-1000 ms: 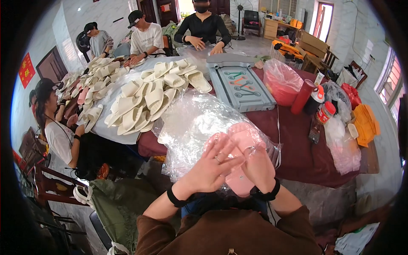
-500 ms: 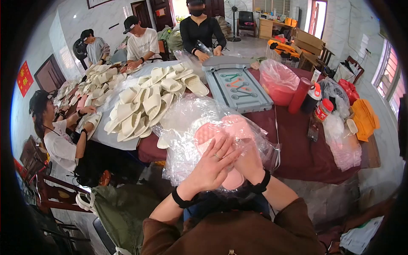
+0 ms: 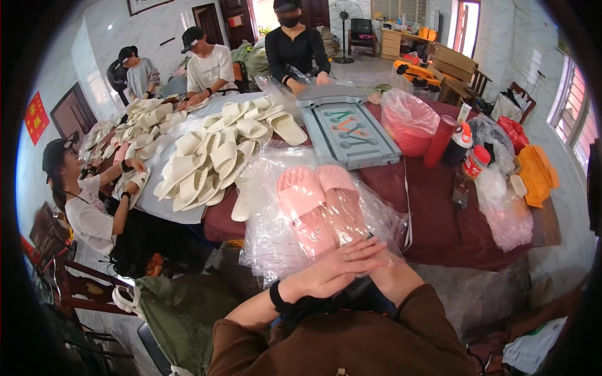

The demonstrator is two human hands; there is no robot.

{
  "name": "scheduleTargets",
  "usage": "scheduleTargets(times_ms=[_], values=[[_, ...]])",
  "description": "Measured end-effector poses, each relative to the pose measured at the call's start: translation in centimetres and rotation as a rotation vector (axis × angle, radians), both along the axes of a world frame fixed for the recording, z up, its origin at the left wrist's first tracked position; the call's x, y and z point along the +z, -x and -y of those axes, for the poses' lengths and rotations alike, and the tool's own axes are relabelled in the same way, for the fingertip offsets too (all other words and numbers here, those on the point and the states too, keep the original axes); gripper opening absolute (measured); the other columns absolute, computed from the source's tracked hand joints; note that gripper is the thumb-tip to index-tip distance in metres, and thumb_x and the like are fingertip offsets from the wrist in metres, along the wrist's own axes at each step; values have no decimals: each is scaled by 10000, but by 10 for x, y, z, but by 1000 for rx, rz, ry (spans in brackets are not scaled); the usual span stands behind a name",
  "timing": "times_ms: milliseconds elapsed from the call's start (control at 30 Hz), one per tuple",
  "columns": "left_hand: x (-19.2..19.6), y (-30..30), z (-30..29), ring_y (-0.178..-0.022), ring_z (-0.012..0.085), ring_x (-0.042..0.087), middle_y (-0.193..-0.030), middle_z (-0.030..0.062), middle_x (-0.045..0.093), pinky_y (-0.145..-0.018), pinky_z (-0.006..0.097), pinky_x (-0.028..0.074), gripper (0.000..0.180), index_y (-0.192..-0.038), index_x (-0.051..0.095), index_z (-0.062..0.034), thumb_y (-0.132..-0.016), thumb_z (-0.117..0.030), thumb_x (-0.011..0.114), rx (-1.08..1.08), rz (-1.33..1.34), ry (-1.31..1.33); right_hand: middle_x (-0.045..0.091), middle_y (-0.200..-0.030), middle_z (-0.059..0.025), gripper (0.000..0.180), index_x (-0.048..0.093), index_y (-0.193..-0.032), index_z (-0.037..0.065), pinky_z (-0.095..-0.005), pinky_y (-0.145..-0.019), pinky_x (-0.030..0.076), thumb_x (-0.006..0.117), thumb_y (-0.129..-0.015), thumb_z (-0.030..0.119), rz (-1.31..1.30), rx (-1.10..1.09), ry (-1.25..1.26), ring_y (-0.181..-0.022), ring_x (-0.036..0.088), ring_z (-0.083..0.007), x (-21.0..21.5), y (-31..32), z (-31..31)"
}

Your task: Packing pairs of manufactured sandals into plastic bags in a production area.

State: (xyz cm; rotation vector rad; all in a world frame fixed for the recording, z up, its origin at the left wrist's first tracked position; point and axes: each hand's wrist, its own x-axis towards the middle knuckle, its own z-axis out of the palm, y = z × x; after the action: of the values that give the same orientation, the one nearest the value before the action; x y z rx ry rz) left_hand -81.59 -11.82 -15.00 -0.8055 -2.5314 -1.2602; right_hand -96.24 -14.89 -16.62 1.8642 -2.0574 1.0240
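Note:
A pair of pink slippers (image 3: 301,194) lies side by side inside a clear plastic bag (image 3: 263,232) in front of me. My right hand (image 3: 346,219) reaches into the bag and shows through the film. Its fingers disappear under the strap of the right-hand slipper. Across my right wrist, at the near end of the bag, lies my left hand (image 3: 342,266), open and flat with its fingers stretched to the right. A ring is on one of its fingers.
Cream slippers (image 3: 219,150) are heaped at the left on the table. Beyond the bag stands a grey plastic folding stool (image 3: 351,131). A red bottle (image 3: 441,141), a jar (image 3: 476,161) and plastic bags crowd the right side. Several co-workers sit or stand around the table.
The pink slippers have moved farther into the bag and now lie flatter. My left hand has slid off them, down and right onto my right wrist. My right hand has reached deeper.

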Motion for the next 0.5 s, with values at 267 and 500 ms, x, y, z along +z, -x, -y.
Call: scheduleTargets(times_ms=[267,500], values=[[6,-39,28,-1451,411,259,-1546,197,347,-1192,511,169,622,-1328,592,-70,-734,-178,442,266,-106,99,488,-1345,-232,621,420,-1400,38,-469,-1042,396,638,-834,171,-4,-32,79,-1249,471,-406,-18,11,-9],[-9,-86,41,-1448,388,282,-1534,193,369,-1167,463,249,603,-1354,560,-54,-791,-264,614,415,-13,-48,463,-1374,-247,638,400,-1415,36,-473,-1056,387,640,-838,165,-1,-63,106,-1274,450,-417,-82,-23,-55]])
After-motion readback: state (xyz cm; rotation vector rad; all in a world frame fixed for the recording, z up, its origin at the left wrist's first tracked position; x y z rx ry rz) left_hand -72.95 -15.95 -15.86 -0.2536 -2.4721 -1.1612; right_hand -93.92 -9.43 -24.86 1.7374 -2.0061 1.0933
